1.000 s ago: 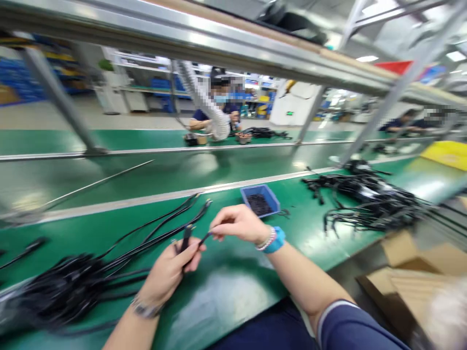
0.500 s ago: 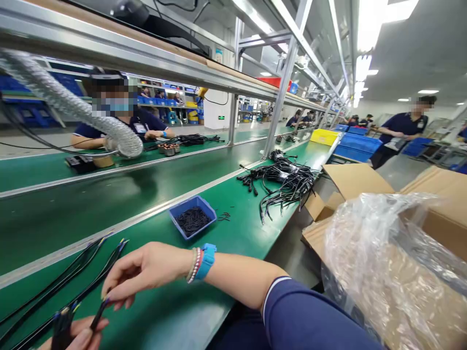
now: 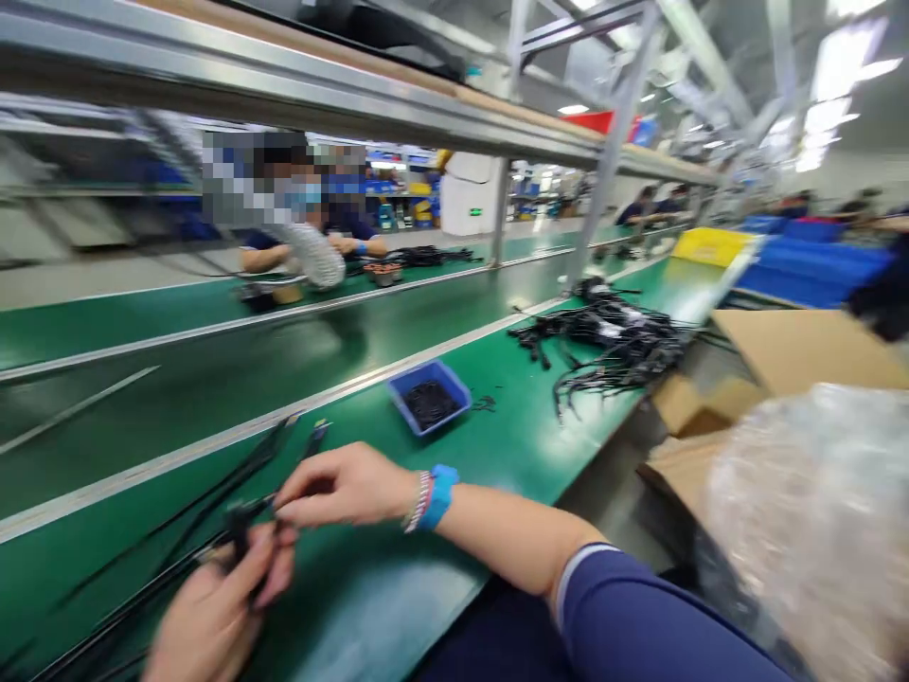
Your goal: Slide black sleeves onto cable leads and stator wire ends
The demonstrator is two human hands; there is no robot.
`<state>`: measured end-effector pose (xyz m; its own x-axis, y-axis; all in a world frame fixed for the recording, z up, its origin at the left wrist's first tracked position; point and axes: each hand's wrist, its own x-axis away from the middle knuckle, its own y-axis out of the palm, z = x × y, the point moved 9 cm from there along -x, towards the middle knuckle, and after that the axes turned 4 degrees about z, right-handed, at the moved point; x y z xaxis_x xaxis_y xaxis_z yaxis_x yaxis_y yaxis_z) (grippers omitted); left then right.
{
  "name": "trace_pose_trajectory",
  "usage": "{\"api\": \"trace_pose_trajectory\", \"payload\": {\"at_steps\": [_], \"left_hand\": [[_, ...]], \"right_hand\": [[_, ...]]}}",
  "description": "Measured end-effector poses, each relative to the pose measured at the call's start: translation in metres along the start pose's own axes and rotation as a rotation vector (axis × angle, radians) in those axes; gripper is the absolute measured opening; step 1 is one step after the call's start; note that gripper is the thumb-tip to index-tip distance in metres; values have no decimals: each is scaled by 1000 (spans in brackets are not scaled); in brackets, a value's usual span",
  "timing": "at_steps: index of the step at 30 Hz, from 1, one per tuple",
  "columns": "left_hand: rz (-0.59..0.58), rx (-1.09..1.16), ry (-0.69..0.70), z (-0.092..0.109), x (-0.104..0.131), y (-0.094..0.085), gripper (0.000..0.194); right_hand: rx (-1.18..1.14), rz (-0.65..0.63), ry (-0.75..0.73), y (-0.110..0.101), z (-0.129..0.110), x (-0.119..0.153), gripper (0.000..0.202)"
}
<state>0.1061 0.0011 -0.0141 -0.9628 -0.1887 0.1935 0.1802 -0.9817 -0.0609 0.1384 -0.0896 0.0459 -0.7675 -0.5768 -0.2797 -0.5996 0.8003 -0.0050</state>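
At the lower left, my left hand (image 3: 220, 597) is closed round a bunch of black cables (image 3: 238, 535), blurred by motion. My right hand (image 3: 347, 488), with a blue band on its wrist, pinches at the cable ends just above the left fingertips; its fingertips meet a thin dark end. Other black cables (image 3: 213, 488) with coloured tips lie on the green bench behind and left of both hands. A blue bin (image 3: 430, 398) of small black pieces sits beyond my right hand, with a few pieces (image 3: 485, 403) beside it.
A large pile of black cables (image 3: 617, 332) lies farther right on the bench. Cardboard boxes (image 3: 816, 350) and clear plastic (image 3: 810, 511) stand right of the bench edge. A metal shelf beam (image 3: 355, 95) crosses above. A masked person (image 3: 305, 237) sits across the line.
The view has swung left, so the scene sits farther right and is blurred. My left hand shows more fully and has come up close to my right hand, both still at the cable ends.
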Motion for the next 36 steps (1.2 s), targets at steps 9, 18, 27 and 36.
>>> {"api": "trace_pose_trajectory", "payload": {"at_steps": [9,18,27,36], "left_hand": [[-172,275,120,1,7,-1,32],[-227,274,124,2,11,1,32],[-271,316,155,6,12,2,29],[-538,90,255,24,45,18,28]], "right_hand": [[31,-24,68,9,1,2,12],[35,-21,28,8,-11,2,15],[13,-66,114,18,-3,1,16],[181,-182,194,7,20,-11,17]]}}
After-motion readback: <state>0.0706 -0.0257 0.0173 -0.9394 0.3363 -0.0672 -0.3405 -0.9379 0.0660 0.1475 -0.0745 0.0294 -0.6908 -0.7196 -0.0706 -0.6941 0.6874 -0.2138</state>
